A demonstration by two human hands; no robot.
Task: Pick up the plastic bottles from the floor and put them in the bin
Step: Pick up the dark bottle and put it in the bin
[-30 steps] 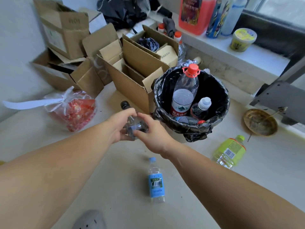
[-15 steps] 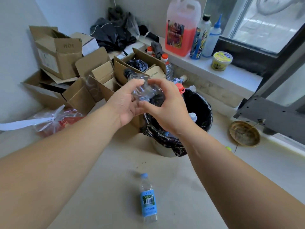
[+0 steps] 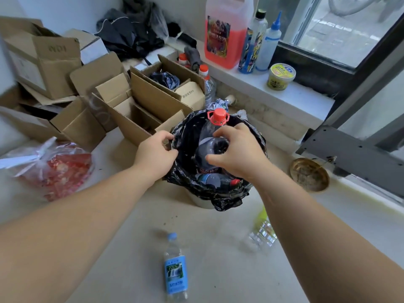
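Note:
The bin, lined with a black bag, stands on the floor and holds a tall red-capped bottle and several smaller ones. My right hand is over the bin's opening, shut on a crumpled clear bottle. My left hand sits at the liner's left rim, fingers loosely curled and apart, with nothing in it. A blue-labelled bottle lies on the floor in front of the bin. A yellow-green bottle lies to its right, partly hidden behind my right forearm.
Open cardboard boxes crowd the floor left of and behind the bin. A plastic bag with red contents lies at the left. A brass dish sits to the right. Jugs and bottles stand on the window ledge.
Both hands held the clear bottle up above the bin. Now my right hand alone holds it lower, over the opening, and my left hand has let go and dropped to the liner's rim.

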